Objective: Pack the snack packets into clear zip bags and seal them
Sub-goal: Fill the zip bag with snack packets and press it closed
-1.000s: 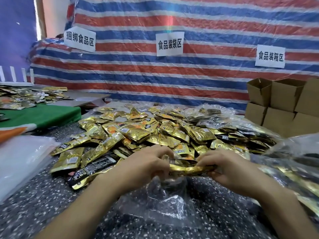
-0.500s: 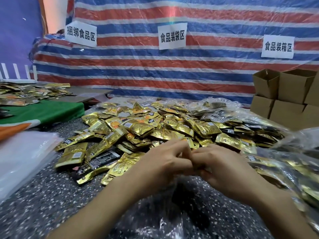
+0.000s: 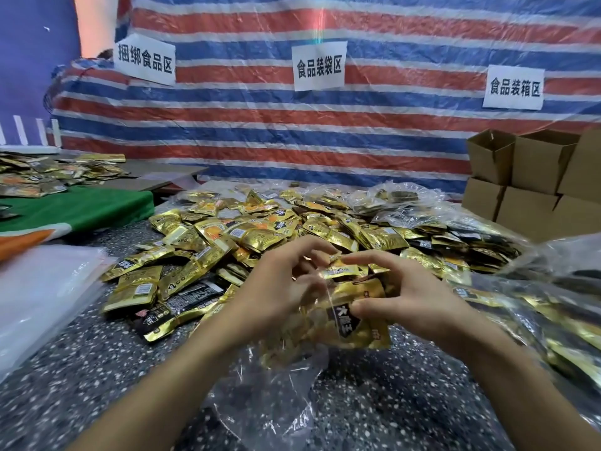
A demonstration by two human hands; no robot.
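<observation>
- Striped tarpaulin (image 3: 325, 141) as backdrop.
- Three white paper signs (image 3: 319, 66) on the tarpaulin.
- Cardboard boxes (image 3: 536, 177) stacked at its right end.
- Green cloth (image 3: 74, 206) near its left end.

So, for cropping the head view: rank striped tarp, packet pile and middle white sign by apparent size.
Largest first:
striped tarp
packet pile
middle white sign
The sign hangs far back, so its real size is unsure.

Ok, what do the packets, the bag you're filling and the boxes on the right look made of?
The snack packets look like metallised foil film: gold, glossy, crimped edges. The bag seems thin clear plastic: wrinkled, the speckled table shows through it. The boxes look like plain brown cardboard, matte, tops open.
</observation>
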